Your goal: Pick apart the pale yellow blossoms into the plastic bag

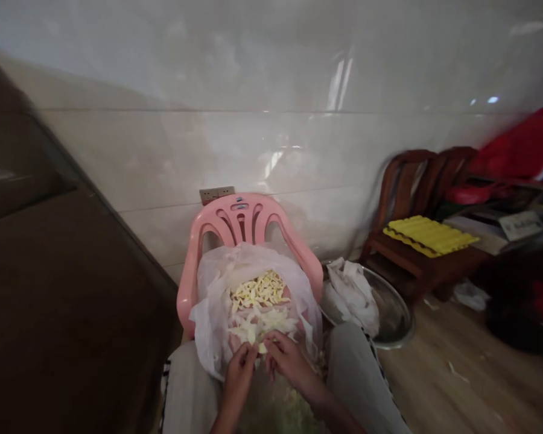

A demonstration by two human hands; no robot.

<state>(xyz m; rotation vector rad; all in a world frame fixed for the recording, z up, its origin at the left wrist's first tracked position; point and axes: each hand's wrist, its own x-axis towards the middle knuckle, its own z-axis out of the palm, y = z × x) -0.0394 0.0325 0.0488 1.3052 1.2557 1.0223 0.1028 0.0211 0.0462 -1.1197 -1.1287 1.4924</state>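
Note:
A pink plastic chair (298, 259) stands in front of me, with a thin whitish plastic bag (208, 313) spread over its seat. Small yellow pieces (260, 290) lie in a heap at the back of the bag, and paler, whitish pieces (248, 324) lie nearer to me. My left hand (242, 361) and my right hand (283, 355) come together at the near edge of the seat. Both have fingers pinched around a small pale yellow piece (262, 348) between them. Details at the fingertips are blurred.
Right of the chair, a round metal basin (400, 319) holds a white plastic bag (350, 292). Beyond it are wooden chairs (382, 199), one bearing a yellow corrugated tray (429, 234). A dark panel (72, 289) rises at left, and a tiled wall (163, 150) is behind.

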